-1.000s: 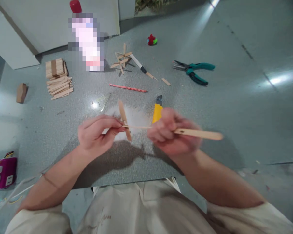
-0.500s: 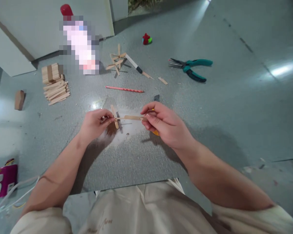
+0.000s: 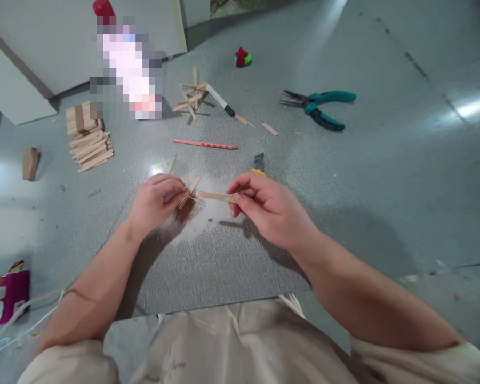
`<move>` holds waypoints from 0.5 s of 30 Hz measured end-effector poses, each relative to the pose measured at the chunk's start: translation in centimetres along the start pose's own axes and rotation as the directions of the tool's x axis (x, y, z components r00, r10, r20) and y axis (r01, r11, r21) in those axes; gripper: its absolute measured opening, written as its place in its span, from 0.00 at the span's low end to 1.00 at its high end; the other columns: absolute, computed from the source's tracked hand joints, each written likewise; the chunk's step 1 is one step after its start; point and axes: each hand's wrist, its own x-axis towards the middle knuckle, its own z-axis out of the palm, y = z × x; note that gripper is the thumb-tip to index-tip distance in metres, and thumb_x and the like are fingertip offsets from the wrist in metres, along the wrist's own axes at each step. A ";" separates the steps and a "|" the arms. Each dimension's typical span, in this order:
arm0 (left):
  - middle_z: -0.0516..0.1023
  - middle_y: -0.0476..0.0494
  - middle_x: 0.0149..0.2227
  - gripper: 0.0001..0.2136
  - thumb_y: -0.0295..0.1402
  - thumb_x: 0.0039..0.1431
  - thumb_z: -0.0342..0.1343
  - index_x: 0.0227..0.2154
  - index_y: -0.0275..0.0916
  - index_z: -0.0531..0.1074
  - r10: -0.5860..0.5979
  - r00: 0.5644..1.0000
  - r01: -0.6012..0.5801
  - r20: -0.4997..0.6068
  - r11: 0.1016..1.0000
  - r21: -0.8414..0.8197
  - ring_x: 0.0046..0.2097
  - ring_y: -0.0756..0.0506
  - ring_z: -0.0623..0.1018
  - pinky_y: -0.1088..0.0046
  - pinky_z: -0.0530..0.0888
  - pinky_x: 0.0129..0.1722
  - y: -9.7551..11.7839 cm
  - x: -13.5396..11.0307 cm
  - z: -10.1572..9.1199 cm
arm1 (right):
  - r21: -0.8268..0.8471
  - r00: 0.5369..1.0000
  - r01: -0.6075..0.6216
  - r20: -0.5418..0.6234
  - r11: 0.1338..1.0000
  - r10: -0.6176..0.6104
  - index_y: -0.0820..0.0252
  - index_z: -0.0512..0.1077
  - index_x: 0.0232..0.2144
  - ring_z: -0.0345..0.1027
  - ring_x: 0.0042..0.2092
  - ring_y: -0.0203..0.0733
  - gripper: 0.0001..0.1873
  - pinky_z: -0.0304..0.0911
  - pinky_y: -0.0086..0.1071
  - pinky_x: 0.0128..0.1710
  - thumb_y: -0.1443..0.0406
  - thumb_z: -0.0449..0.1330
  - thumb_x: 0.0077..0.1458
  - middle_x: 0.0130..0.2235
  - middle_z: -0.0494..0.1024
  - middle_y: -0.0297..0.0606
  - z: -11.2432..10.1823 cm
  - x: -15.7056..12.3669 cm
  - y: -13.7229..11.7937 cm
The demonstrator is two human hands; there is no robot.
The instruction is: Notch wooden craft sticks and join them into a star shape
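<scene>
My left hand is closed in a pinch on a small cross of wooden craft sticks, held just above the grey mat. My right hand pinches one end of a flat wooden stick whose other end meets the cross. A thin skewer runs between the two pieces. The yellow utility knife lies on the mat just behind my right hand, mostly hidden by my fingers.
At the back lie a stack of craft sticks, a finished stick assembly, a red pencil, teal pliers and a small red toy. A wooden block and a magenta box sit at the left.
Both hands moved forward and lower toward the mat. My right hand slid along the flat stick to its near end, and the cross in my left hand turned.
</scene>
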 end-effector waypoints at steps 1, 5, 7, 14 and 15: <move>0.82 0.43 0.42 0.02 0.32 0.64 0.59 0.35 0.42 0.76 0.014 0.999 -0.013 -0.047 1.000 0.024 0.43 0.44 0.80 0.61 0.76 0.45 0.8 -0.1 0.3 | -0.055 1.000 -0.008 -0.004 0.998 0.007 0.57 0.68 0.42 0.68 0.28 0.35 0.05 0.58 0.30 0.29 0.66 0.53 0.65 0.28 0.76 0.30 0.0 0.1 -0.1; 0.80 0.37 0.50 0.08 0.27 0.66 0.55 0.46 0.37 0.73 0.191 0.972 -0.165 -0.139 0.970 0.179 0.50 0.43 0.80 0.66 0.77 0.47 3.7 -0.8 2.2 | -0.388 0.999 -0.048 -0.001 0.920 0.052 0.58 0.68 0.41 0.71 0.29 0.37 0.06 0.58 0.32 0.33 0.70 0.54 0.62 0.29 0.80 0.33 0.4 0.2 -0.1; 0.81 0.38 0.50 0.08 0.28 0.68 0.55 0.47 0.37 0.73 0.257 0.963 -0.232 -0.078 0.942 0.243 0.49 0.42 0.81 0.64 0.76 0.48 4.2 -1.0 3.1 | -0.450 0.996 -0.052 0.039 0.892 0.077 0.58 0.68 0.40 0.74 0.32 0.39 0.06 0.59 0.33 0.34 0.71 0.54 0.62 0.30 0.81 0.34 0.6 0.2 0.0; 0.83 0.45 0.39 0.06 0.30 0.68 0.58 0.44 0.39 0.78 0.283 0.954 -0.273 -0.103 0.957 0.103 0.37 0.49 0.80 0.70 0.74 0.38 3.4 -1.1 3.2 | -0.447 0.993 0.014 0.110 0.894 0.039 0.56 0.70 0.38 0.73 0.29 0.37 0.04 0.61 0.32 0.32 0.66 0.55 0.64 0.30 0.80 0.31 -0.3 -0.4 -0.6; 0.82 0.44 0.39 0.06 0.31 0.68 0.58 0.43 0.39 0.79 0.265 0.959 -0.255 -0.097 0.961 0.104 0.36 0.49 0.79 0.71 0.74 0.37 3.5 -1.0 3.1 | -0.511 0.995 0.052 0.098 0.858 -0.002 0.56 0.71 0.38 0.72 0.29 0.38 0.04 0.61 0.33 0.31 0.66 0.56 0.64 0.30 0.80 0.32 -0.8 -0.3 -0.8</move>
